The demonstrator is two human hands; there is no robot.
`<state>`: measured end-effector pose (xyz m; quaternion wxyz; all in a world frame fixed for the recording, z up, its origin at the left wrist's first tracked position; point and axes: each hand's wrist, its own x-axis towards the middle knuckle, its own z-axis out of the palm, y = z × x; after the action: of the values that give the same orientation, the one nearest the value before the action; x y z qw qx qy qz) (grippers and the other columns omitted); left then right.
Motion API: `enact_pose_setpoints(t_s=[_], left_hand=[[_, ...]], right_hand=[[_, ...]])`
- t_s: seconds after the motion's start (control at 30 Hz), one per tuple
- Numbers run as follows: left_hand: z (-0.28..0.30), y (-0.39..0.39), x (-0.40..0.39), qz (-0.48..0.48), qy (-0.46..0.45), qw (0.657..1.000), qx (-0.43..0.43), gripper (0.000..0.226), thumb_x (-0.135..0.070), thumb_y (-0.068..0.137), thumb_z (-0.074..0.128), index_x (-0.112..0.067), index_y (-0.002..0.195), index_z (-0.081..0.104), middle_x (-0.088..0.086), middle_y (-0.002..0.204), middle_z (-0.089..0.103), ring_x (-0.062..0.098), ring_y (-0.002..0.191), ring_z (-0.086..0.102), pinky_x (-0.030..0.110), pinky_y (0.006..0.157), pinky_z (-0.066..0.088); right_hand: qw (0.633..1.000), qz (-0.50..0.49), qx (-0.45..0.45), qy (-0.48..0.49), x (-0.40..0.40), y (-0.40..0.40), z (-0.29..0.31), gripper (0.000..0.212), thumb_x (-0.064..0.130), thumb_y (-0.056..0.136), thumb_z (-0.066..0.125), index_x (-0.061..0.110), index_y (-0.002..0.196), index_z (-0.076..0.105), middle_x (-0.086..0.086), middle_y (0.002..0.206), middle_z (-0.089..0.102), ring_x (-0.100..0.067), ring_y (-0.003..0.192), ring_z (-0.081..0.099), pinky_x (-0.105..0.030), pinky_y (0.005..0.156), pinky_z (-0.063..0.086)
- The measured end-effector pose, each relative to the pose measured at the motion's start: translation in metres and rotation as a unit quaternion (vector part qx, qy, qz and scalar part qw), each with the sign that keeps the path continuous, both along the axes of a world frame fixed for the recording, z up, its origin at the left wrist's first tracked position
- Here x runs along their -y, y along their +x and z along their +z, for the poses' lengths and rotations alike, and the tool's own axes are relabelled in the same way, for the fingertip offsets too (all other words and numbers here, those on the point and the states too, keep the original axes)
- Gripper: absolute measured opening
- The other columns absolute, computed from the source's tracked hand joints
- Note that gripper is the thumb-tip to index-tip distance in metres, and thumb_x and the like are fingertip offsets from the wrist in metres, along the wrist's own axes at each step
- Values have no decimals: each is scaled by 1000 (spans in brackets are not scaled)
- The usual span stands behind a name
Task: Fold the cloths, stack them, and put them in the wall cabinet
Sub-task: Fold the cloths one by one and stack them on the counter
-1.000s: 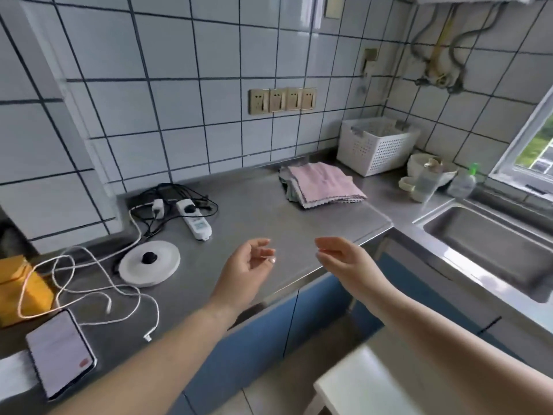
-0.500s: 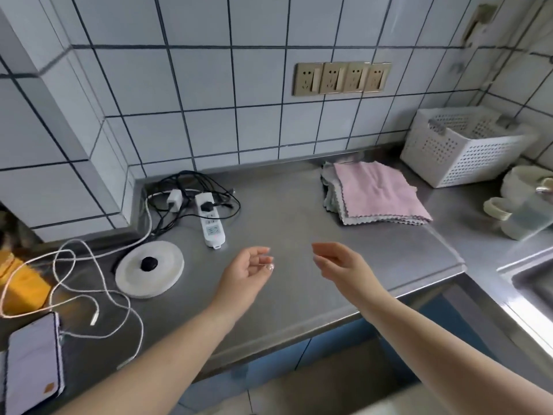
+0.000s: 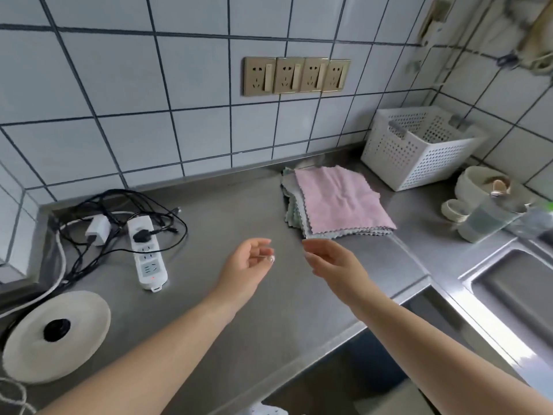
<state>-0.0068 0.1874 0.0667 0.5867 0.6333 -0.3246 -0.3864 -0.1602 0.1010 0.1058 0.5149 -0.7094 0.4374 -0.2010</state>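
Pale square wall tiles point(image 3: 194, 136) with dark grout, four brass-coloured sockets point(image 3: 296, 75) on them, above a steel counter point(image 3: 239, 211) meeting a sink point(image 3: 514, 292) at its right edge.

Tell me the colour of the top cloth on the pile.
Pink; the top cloth shows best in the head view.

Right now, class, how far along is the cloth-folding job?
Done: the cloths already lie in a stack on the counter, pink one on top, so folding and stacking look finished. In hand: nothing; the left hand and right hand hover open, short of the stack. Left: putting the stack into the wall cabinet, which is out of view.
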Motion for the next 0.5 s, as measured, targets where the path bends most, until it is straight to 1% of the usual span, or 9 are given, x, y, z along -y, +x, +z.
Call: enact_pose_setpoints(t_s=[0.07, 0.17, 0.27, 0.37, 0.43, 0.47, 0.5], left_hand=[[-2, -2, 20, -6, 1, 1000, 0, 25, -3, 90, 56, -20, 109, 55, -2, 100, 63, 9, 88, 57, 14, 77, 46], [-6, -6, 51, 0, 2, 1000, 3, 24, -2, 90, 56, -21, 105, 55, -3, 96, 62, 7, 84, 57, 10, 73, 46], [-17, -12, 87, 12, 17, 1000, 9, 23, -3, 90, 56, -22, 104, 56, -4, 95, 62, 7, 83, 57, 13, 74, 47], [-31, -21, 131, 32, 41, 998, 25, 27, -6, 90, 57, -31, 97, 55, -6, 96, 63, 8, 84, 57, 18, 74, 46], [-41, -30, 161, 57, 61, 995, 53, 28, -6, 89, 58, -34, 94, 56, -8, 96, 63, 6, 83, 58, 21, 77, 46], [-47, -35, 179, 72, 68, 993, 69, 28, -5, 88, 58, -33, 94, 56, -9, 95, 63, 2, 83, 58, 19, 79, 46], [-52, -40, 193, 76, 73, 991, 85, 27, -4, 88, 57, -30, 95, 57, -9, 95, 64, -3, 81, 57, 14, 80, 45]], right_hand=[[1000, -7, -4, 6, 20, -7, -4, 19, 17, 93, 57, 25, 110, 61, 11, 103, 64, 2, 90, 59, -20, 88, 47], [1000, -9, -10, 13, 54, -15, -14, 20, 17, 93, 58, 24, 111, 61, 9, 102, 65, 2, 89, 58, -21, 88, 47], [999, 10, -37, -1, 98, -22, -30, 22, 18, 92, 59, 23, 113, 61, 11, 102, 64, 1, 92, 59, -21, 90, 46], [997, 45, -68, -13, 154, -31, -51, 21, 22, 91, 59, 31, 110, 60, 13, 106, 64, -4, 103, 59, -26, 94, 47], [991, 82, -96, -40, 192, -36, -64, 22, 23, 91, 59, 31, 111, 60, 10, 112, 62, -5, 107, 58, -22, 92, 46], [984, 107, -119, -73, 217, -40, -71, 24, 23, 91, 60, 29, 114, 61, 9, 117, 60, -5, 109, 57, -19, 91, 44], [972, 133, -151, -120, 236, -43, -77, 27, 24, 90, 60, 28, 117, 61, 8, 121, 58, -6, 110, 56, -18, 91, 42]])
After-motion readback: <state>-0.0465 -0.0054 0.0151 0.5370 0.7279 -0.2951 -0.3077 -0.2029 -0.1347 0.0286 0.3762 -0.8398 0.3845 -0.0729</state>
